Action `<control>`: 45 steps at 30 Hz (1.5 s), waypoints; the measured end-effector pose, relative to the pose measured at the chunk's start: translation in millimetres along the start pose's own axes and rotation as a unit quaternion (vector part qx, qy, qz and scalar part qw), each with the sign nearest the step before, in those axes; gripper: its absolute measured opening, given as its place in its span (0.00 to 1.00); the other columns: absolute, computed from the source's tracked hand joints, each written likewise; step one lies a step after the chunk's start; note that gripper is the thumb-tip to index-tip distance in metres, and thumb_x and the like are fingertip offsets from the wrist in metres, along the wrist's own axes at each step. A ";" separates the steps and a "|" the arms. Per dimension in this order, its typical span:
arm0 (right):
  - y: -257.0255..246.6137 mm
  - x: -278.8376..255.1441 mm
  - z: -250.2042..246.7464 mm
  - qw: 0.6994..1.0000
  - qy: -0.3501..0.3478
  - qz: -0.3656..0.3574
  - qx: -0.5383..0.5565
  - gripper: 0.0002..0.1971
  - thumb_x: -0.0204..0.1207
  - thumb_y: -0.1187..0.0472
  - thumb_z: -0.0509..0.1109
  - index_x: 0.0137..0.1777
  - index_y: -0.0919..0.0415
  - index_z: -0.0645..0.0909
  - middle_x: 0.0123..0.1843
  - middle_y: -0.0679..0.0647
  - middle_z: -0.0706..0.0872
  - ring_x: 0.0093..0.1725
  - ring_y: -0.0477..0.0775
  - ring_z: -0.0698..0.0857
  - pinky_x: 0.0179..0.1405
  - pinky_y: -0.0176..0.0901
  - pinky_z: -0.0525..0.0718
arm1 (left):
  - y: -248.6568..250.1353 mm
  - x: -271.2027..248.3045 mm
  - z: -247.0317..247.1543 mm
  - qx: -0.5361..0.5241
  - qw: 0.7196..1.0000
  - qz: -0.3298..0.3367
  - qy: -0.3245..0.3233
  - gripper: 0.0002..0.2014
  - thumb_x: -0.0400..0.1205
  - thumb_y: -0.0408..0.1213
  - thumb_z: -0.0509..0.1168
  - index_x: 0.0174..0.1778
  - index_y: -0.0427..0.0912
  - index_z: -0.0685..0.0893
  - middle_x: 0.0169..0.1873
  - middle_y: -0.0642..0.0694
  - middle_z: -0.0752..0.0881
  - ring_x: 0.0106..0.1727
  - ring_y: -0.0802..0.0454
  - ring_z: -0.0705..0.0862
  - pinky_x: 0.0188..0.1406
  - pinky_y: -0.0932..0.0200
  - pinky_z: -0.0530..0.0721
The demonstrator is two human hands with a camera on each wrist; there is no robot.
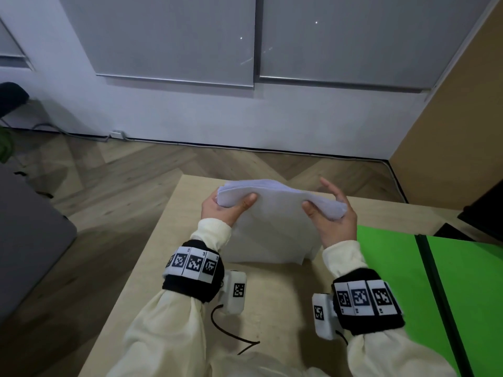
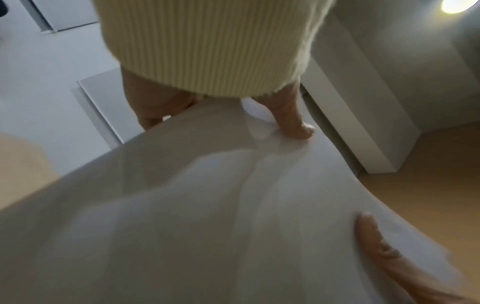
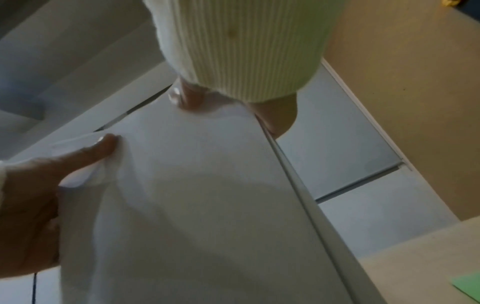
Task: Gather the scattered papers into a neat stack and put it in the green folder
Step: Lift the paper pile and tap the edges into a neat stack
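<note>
The left hand [image 1: 226,210] and right hand [image 1: 334,221] curl their fingers round the upper corners of the paper stack [image 1: 275,221], standing on the bench [image 1: 277,295] beside the green folder [image 1: 394,268].

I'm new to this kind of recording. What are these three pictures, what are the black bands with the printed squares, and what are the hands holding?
There is no machine here: a person works with bare hands. The head view looks down from a camera worn on the head. The other two views come from small cameras strapped at the wrists, beside the black bands with printed squares. These views show the same sheets from very close. The left hand and right hand each grip an upper corner of the papers, with the thumbs in front. The stack bows between them, and its lower edge is down at the table. A green folder lies open on the table at the person's right, with nothing in it yet.
</note>
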State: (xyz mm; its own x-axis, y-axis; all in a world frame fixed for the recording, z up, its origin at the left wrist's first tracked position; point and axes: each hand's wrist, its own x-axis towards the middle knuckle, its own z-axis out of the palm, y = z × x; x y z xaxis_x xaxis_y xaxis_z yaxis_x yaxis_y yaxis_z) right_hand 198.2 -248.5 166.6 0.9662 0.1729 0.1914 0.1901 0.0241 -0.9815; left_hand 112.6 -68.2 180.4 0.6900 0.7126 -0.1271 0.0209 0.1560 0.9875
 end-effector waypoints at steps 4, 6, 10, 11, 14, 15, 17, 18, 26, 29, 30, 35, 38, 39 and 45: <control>-13.1 11.4 -5.9 1.000 0.013 -0.002 0.022 0.35 0.62 0.66 0.81 0.70 0.52 0.74 0.52 0.47 0.88 0.46 0.30 0.86 0.54 0.27 0.84 | 8.5 0.0 -1.7 0.004 0.998 0.042 -0.039 0.17 0.66 0.33 0.79 0.51 0.44 0.87 0.39 0.52 0.88 0.35 0.64 0.87 0.36 0.74 0.86; -14.4 14.1 -10.7 0.999 -0.021 0.010 0.032 0.32 0.66 0.70 0.78 0.70 0.56 0.75 0.42 0.40 0.91 0.40 0.28 0.88 0.45 0.21 0.84 | 11.0 0.9 -1.0 0.001 0.998 0.045 -0.037 0.13 0.67 0.34 0.78 0.45 0.47 0.87 0.38 0.53 0.88 0.32 0.67 0.87 0.32 0.75 0.84; -8.4 10.9 -15.1 0.996 -0.056 0.060 -0.041 0.14 0.68 0.67 0.77 0.54 0.60 0.84 0.42 0.46 0.87 0.34 0.33 0.87 0.30 0.17 0.80 | 8.9 -4.8 2.4 0.012 0.999 0.004 -0.035 0.08 0.68 0.35 0.77 0.34 0.48 0.84 0.28 0.56 0.88 0.33 0.59 0.85 0.27 0.75 0.84; -8.4 10.3 -14.9 0.996 -0.034 0.074 -0.044 0.10 0.69 0.65 0.77 0.50 0.60 0.84 0.40 0.48 0.87 0.33 0.38 0.87 0.26 0.18 0.80 | 9.0 -7.1 3.9 0.015 0.999 -0.004 -0.044 0.07 0.69 0.35 0.77 0.33 0.47 0.84 0.25 0.56 0.88 0.32 0.58 0.85 0.27 0.74 0.84; -19.1 10.2 -9.4 0.997 0.003 0.061 -0.048 0.05 0.70 0.63 0.76 0.44 0.60 0.84 0.35 0.51 0.85 0.23 0.28 0.83 0.23 0.20 0.80 | 18.2 -12.3 6.7 0.029 0.999 -0.002 -0.038 0.05 0.73 0.40 0.73 0.35 0.45 0.84 0.30 0.49 0.87 0.33 0.53 0.84 0.31 0.67 0.85; -25.0 10.9 -7.7 0.998 0.014 0.043 -0.043 0.05 0.70 0.64 0.76 0.43 0.60 0.84 0.34 0.48 0.85 0.21 0.26 0.82 0.24 0.20 0.79 | 22.6 -13.9 7.1 0.028 0.999 0.011 -0.038 0.05 0.74 0.41 0.72 0.36 0.46 0.84 0.31 0.47 0.86 0.33 0.53 0.85 0.33 0.64 0.85; -33.9 13.0 -8.0 0.999 0.033 0.009 -0.030 0.06 0.70 0.67 0.76 0.45 0.59 0.84 0.35 0.41 0.83 0.21 0.23 0.80 0.25 0.17 0.78 | 30.1 -19.1 7.8 0.023 0.997 0.044 -0.055 0.03 0.75 0.41 0.71 0.35 0.50 0.84 0.31 0.50 0.86 0.30 0.60 0.86 0.35 0.65 0.85; -35.5 13.8 -9.6 0.999 0.029 -0.003 -0.034 0.07 0.69 0.67 0.76 0.46 0.59 0.84 0.36 0.40 0.83 0.22 0.21 0.80 0.26 0.15 0.77 | 32.1 -22.3 7.8 0.032 0.996 0.058 -0.066 0.03 0.75 0.41 0.70 0.35 0.52 0.85 0.31 0.52 0.86 0.30 0.61 0.86 0.35 0.66 0.85; -21.8 16.4 -9.8 0.979 -0.054 0.074 -0.182 0.04 0.67 0.60 0.78 0.36 0.54 0.85 0.38 0.58 0.89 0.41 0.48 0.84 0.42 0.42 0.82 | 62.5 -13.9 -6.0 0.425 0.876 0.183 -0.138 0.11 0.71 0.48 0.73 0.47 0.52 0.90 0.42 0.50 0.92 0.46 0.53 0.89 0.51 0.59 0.85; -30.4 15.1 4.9 0.971 -0.108 0.042 -0.208 0.07 0.68 0.57 0.76 0.36 0.60 0.88 0.37 0.68 0.90 0.38 0.47 0.81 0.43 0.53 0.84 | 78.9 -11.4 5.8 0.630 0.731 0.204 -0.164 0.13 0.75 0.52 0.67 0.54 0.56 0.85 0.51 0.47 0.89 0.54 0.41 0.86 0.46 0.55 0.80; -35.5 12.3 10.2 0.972 -0.122 0.024 -0.201 0.07 0.69 0.58 0.75 0.37 0.63 0.88 0.37 0.69 0.90 0.38 0.47 0.81 0.43 0.53 0.84 | 81.2 -10.9 9.4 0.655 0.708 0.207 -0.163 0.12 0.77 0.49 0.66 0.55 0.55 0.84 0.52 0.45 0.88 0.55 0.39 0.86 0.43 0.56 0.77; -39.8 9.6 7.3 0.981 -0.125 0.031 -0.145 0.03 0.68 0.59 0.77 0.40 0.57 0.90 0.33 0.51 0.90 0.34 0.42 0.85 0.37 0.39 0.82 | 87.8 -7.5 -2.9 0.644 0.724 0.220 -0.114 0.16 0.75 0.38 0.66 0.58 0.57 0.85 0.55 0.45 0.89 0.59 0.38 0.86 0.48 0.56 0.80; -21.2 14.6 -19.2 0.966 -0.159 0.086 -0.186 0.04 0.69 0.60 0.77 0.41 0.59 0.90 0.36 0.54 0.92 0.38 0.49 0.86 0.43 0.47 0.86 | 90.2 8.0 -30.1 0.470 0.854 0.207 -0.082 0.13 0.68 0.43 0.71 0.48 0.53 0.90 0.46 0.43 0.93 0.54 0.43 0.89 0.56 0.52 0.85; -15.3 15.5 -29.9 0.958 -0.168 0.111 -0.205 0.02 0.68 0.60 0.77 0.37 0.57 0.89 0.33 0.52 0.91 0.36 0.50 0.86 0.39 0.44 0.85 | 89.8 13.0 -40.8 0.372 0.902 0.198 -0.089 0.13 0.64 0.43 0.71 0.44 0.51 0.91 0.37 0.51 0.94 0.47 0.50 0.90 0.51 0.58 0.86; -0.9 17.6 -75.3 0.969 -0.162 0.123 -0.138 0.04 0.72 0.69 0.72 0.39 0.62 0.87 0.22 0.40 0.89 0.22 0.36 0.85 0.28 0.29 0.83 | 80.4 25.8 -88.8 0.175 0.970 0.146 -0.088 0.16 0.70 0.29 0.70 0.29 0.60 0.91 0.18 0.66 0.85 0.21 0.69 0.78 0.27 0.73 0.78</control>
State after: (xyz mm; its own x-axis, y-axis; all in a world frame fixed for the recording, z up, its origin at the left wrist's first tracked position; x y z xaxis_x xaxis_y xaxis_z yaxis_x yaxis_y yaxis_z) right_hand 228.1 -319.6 171.6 0.8912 0.4410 -0.1060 0.0431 -0.3149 -0.9482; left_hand 67.8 23.4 248.2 0.8152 0.5596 0.1492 0.0304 -0.2985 0.9539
